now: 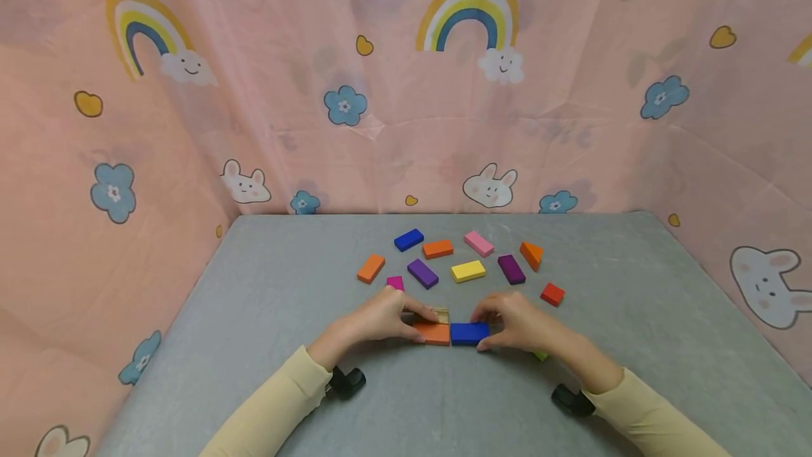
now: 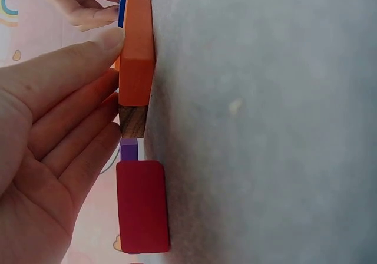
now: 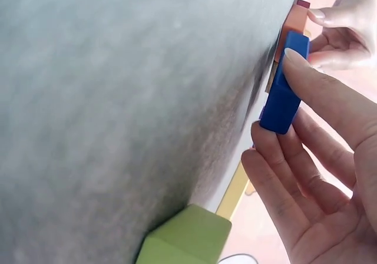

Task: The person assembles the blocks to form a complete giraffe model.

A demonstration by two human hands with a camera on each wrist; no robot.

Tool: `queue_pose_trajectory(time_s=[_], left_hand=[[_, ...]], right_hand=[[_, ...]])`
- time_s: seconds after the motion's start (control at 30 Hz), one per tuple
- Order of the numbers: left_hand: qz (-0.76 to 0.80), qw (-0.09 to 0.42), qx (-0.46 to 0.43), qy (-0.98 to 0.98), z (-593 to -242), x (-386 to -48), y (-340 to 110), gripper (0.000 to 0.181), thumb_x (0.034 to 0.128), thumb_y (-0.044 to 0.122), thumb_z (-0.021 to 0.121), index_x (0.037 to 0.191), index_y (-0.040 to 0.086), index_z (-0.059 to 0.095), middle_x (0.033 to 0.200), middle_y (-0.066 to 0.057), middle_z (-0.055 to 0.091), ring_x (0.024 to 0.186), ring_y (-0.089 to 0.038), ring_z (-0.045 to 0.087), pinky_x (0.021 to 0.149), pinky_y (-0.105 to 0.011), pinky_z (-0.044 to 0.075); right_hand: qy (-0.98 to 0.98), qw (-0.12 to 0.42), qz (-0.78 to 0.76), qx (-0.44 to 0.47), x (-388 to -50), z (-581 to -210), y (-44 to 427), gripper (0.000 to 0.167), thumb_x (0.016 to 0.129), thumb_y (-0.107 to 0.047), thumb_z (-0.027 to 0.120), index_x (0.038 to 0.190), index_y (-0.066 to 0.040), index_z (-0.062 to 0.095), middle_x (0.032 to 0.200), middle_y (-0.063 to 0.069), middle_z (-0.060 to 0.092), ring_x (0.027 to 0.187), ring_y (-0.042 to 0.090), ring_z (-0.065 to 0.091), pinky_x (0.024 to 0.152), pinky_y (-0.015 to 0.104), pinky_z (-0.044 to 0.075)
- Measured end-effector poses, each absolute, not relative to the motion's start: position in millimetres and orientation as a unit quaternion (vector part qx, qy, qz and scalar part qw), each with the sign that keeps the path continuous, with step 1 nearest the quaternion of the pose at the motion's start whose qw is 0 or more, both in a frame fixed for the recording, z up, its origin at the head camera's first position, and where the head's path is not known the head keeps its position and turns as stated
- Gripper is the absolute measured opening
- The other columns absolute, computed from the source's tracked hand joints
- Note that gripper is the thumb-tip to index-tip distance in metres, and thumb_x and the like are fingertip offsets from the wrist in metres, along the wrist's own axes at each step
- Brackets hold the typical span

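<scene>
My left hand (image 1: 380,316) pinches an orange block (image 1: 434,334) between thumb and fingers at the near middle of the grey table. A wood-grain block (image 1: 443,314) stands just behind it, partly covered by the left fingers. To the right, a blue block (image 1: 468,334) lies end to end with the orange one. My right hand (image 1: 525,323) holds that blue block at its right part, thumb on the near side and fingers on the far side. In the right wrist view the blue block (image 3: 284,93) looks slightly tilted against the orange block (image 3: 293,23).
Several loose blocks lie behind the hands, among them purple (image 1: 422,273), yellow (image 1: 468,271), pink (image 1: 478,243) and an orange triangle (image 1: 531,255). A magenta block (image 1: 396,283) sits beyond the left hand. Under the right wrist a green block (image 1: 540,355) peeks out. A patterned pink curtain (image 1: 406,154) borders the table.
</scene>
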State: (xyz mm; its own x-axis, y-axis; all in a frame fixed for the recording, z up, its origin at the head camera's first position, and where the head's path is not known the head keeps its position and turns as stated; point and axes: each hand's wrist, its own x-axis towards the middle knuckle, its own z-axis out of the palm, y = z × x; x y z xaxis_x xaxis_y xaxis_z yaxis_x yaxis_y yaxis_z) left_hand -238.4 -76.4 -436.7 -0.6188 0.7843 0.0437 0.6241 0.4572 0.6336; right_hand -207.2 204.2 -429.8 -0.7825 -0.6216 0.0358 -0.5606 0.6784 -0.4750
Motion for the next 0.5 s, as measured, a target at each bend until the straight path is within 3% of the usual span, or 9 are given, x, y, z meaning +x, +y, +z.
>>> queue_pose_trajectory(time_s=[0.5], left_hand=[[0.313, 0.127, 0.414, 0.845, -439.0, -239.0, -76.0, 0.037, 0.0777, 0.025, 0.079, 0.114, 0.024, 0.071, 0.114, 0.009, 0.068, 0.109, 0.0, 0.06, 0.091, -0.018, 0.048]], right_hand=[[0.912, 0.099, -0.24, -0.318, -208.9, -431.2, 200.6, 0.034, 0.07, -0.034, 0.083, 0.095, -0.018, 0.067, 0.089, -0.009, 0.063, 0.08, 0.005, 0.058, 0.072, 0.022, 0.053]])
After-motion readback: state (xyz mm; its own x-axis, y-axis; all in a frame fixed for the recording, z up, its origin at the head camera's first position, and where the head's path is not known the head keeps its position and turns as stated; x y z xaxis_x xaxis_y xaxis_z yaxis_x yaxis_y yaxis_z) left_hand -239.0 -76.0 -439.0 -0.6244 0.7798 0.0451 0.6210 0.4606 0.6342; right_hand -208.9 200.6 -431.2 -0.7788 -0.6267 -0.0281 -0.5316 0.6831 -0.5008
